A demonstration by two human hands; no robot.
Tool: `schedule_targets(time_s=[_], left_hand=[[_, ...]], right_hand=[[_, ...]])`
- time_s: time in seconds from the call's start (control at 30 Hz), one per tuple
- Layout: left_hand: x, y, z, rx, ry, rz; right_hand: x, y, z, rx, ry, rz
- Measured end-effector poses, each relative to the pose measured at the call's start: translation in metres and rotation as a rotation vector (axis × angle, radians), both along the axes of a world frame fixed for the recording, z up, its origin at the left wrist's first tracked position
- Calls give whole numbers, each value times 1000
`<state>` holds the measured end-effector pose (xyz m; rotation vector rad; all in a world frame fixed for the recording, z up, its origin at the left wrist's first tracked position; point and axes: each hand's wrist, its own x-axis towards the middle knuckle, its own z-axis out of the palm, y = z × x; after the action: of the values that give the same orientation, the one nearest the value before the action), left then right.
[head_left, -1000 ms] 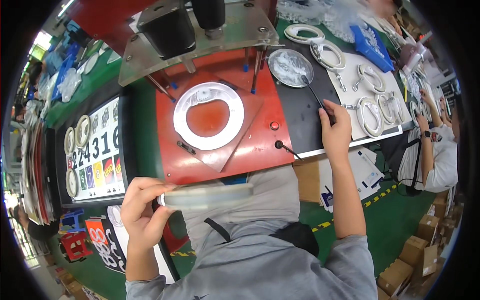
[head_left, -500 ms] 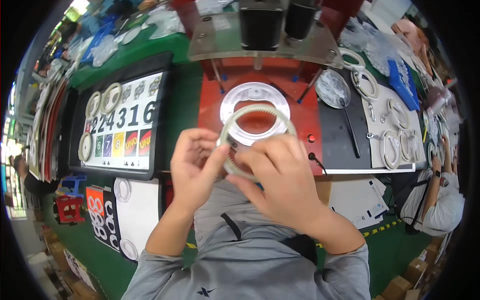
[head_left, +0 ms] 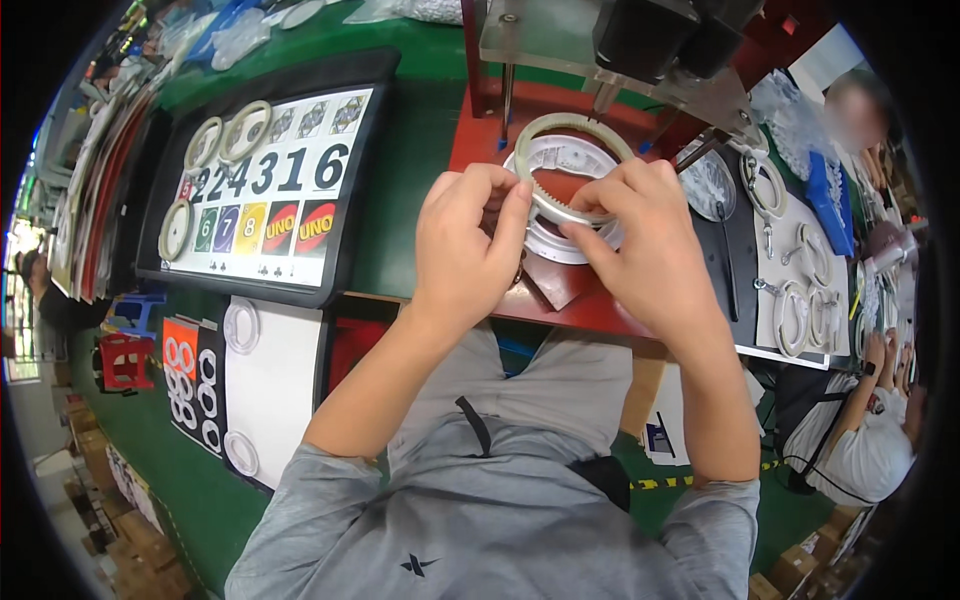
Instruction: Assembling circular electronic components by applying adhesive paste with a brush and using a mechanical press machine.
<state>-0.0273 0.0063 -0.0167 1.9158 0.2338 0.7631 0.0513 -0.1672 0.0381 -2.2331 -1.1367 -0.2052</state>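
Note:
A cream-coloured ring with small teeth along its inner edge (head_left: 580,122) is held tilted over a white round fixture (head_left: 555,250). My left hand (head_left: 465,240) is closed, thumb and fingers pinching the ring's left side. On the other side, my right hand (head_left: 655,240) pinches the ring's near right edge between thumb and fingers. The fixture sits on a red machine base (head_left: 625,312), partly hidden by the ring and my hands. Whether ring and fixture touch, I cannot tell.
Above my hands hangs a clear plate (head_left: 540,45) with black motor-like blocks (head_left: 645,35). Left lies a black-framed board (head_left: 335,235) with printed cards and several rings. At right are a dish (head_left: 708,185) with a black-handled tool, ring parts (head_left: 792,318) and a co-worker (head_left: 865,450).
The view has shifted, with the machine now further right. Both hands have carried the ring away from my body. My left fingers, looser before, now pinch its left side.

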Motion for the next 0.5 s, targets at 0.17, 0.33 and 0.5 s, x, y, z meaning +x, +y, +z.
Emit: schedule_targets(time_s=[0.17, 0.33, 0.5], left_hand=[[-12, 10, -13, 211, -121, -72], [-21, 14, -9, 160, -139, -70], [5, 18, 18, 504, -318, -133]], right_hand=[[-2, -6, 2, -60, -12, -7], [5, -11, 67, 41, -335, 138], [47, -113, 100, 322, -269, -185]])
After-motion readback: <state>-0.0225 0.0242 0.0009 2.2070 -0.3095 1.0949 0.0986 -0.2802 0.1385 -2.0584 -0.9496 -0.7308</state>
